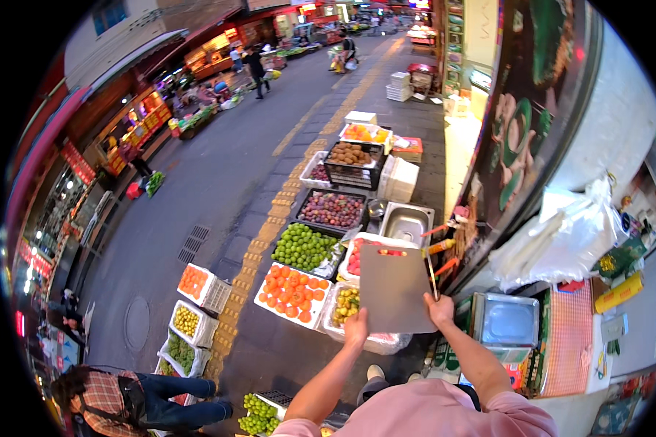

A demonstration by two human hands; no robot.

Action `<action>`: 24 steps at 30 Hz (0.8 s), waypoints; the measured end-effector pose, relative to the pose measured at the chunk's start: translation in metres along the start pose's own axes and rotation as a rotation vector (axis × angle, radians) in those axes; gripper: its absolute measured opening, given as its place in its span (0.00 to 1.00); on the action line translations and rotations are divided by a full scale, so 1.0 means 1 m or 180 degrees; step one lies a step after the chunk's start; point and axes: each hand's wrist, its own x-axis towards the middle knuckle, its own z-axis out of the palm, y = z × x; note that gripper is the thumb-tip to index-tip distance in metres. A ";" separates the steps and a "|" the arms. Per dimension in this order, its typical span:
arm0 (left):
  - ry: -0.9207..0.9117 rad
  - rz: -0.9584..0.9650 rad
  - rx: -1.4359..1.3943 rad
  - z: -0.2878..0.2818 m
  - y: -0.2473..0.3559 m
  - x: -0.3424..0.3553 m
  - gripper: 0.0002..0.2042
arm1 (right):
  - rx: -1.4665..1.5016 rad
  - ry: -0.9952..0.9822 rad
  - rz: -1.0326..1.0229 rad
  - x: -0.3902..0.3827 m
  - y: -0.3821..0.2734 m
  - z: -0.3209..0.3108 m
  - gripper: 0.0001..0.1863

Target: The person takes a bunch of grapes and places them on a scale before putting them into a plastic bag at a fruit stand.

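A flat grey rectangular board (pixel 395 287) with a slot near its top edge is held up in front of me. My left hand (pixel 356 328) grips its lower left corner and my right hand (pixel 439 309) grips its lower right edge. A thin stick (pixel 431 275) rises from my right hand beside the board. The board covers parts of the fruit trays beneath it. Under it stand a white tray of orange fruit (pixel 293 291) and a box of yellow-green fruit (pixel 345 303).
Crates of green fruit (pixel 303 246), dark red fruit (pixel 332 208) and brown fruit (pixel 350 154) line the pavement. A metal basin (pixel 406 221) sits behind them and a scale (pixel 504 319) at right. A person in a plaid shirt (pixel 127 399) bends at lower left beside boxes (pixel 202 285).
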 end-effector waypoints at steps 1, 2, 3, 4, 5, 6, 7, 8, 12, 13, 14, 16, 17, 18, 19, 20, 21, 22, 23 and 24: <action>-0.0264 -0.0448 -0.0506 0.005 0.009 -0.034 0.25 | -0.0104 0.0024 0.0064 -0.016 0.010 -0.017 0.23; -0.0203 -0.0660 -0.0656 0.006 0.013 -0.056 0.24 | -0.0149 0.0007 0.0066 -0.034 0.002 -0.031 0.23; -0.0139 -0.0881 -0.0796 0.010 0.010 -0.077 0.24 | -0.0102 -0.0044 0.0094 -0.050 0.001 -0.044 0.23; -0.0075 -0.1106 -0.0939 0.016 0.003 -0.096 0.23 | -0.0063 -0.0092 0.0120 -0.065 0.004 -0.057 0.23; -0.0070 -0.1045 -0.0865 0.022 -0.006 -0.115 0.23 | -0.0024 -0.0144 0.0145 -0.078 0.013 -0.068 0.22; -0.0062 -0.0952 -0.0817 0.030 -0.014 -0.131 0.23 | 0.0000 -0.0109 0.0167 -0.086 0.025 -0.075 0.23; -0.0050 -0.0862 -0.0775 0.040 -0.021 -0.145 0.23 | 0.0022 -0.0079 0.0187 -0.095 0.040 -0.084 0.23; -0.0016 -0.0584 -0.0756 0.053 -0.026 -0.159 0.23 | 0.0040 -0.0055 0.0204 -0.104 0.056 -0.093 0.24; -0.0066 -0.0037 -0.0564 0.097 -0.064 -0.213 0.23 | 0.0415 -0.0119 0.0171 -0.130 0.127 -0.139 0.23; -0.0087 0.0030 -0.0642 0.112 -0.076 -0.227 0.23 | 0.0457 -0.0071 0.0045 -0.137 0.141 -0.154 0.23; -0.0107 0.0099 -0.0718 0.127 -0.087 -0.240 0.23 | 0.0460 -0.0004 0.0031 -0.142 0.158 -0.169 0.22; -0.0284 0.0166 -0.0856 0.167 -0.100 -0.277 0.23 | 0.0433 0.0135 0.0057 -0.156 0.203 -0.208 0.21; -0.0288 0.0243 -0.0871 0.192 -0.110 -0.294 0.23 | 0.0599 0.0237 -0.0178 -0.160 0.231 -0.229 0.22; -0.0314 0.0315 -0.0855 0.215 -0.116 -0.312 0.23 | 0.0545 0.0018 -0.0099 -0.165 0.253 -0.258 0.22; -0.0369 0.0366 -0.0630 0.235 -0.108 -0.333 0.21 | 0.0492 -0.0165 0.0031 -0.168 0.272 -0.294 0.22; -0.0404 0.0311 -0.0744 0.250 -0.109 -0.349 0.20 | 0.0447 -0.0308 0.0223 -0.178 0.290 -0.326 0.22; -0.0519 0.0243 -0.0827 0.267 -0.114 -0.364 0.20 | 0.0389 -0.0119 0.0185 -0.189 0.307 -0.354 0.22; -0.0651 0.0157 -0.0892 0.281 -0.118 -0.379 0.19 | 0.0320 0.0076 0.0176 -0.199 0.321 -0.379 0.22; -0.0656 0.0010 -0.0772 0.289 -0.110 -0.395 0.18 | 0.0421 0.0324 0.0183 -0.207 0.331 -0.400 0.21; -0.0690 -0.0029 -0.0665 0.296 -0.103 -0.409 0.17 | 0.0526 0.0662 0.0122 -0.217 0.345 -0.427 0.21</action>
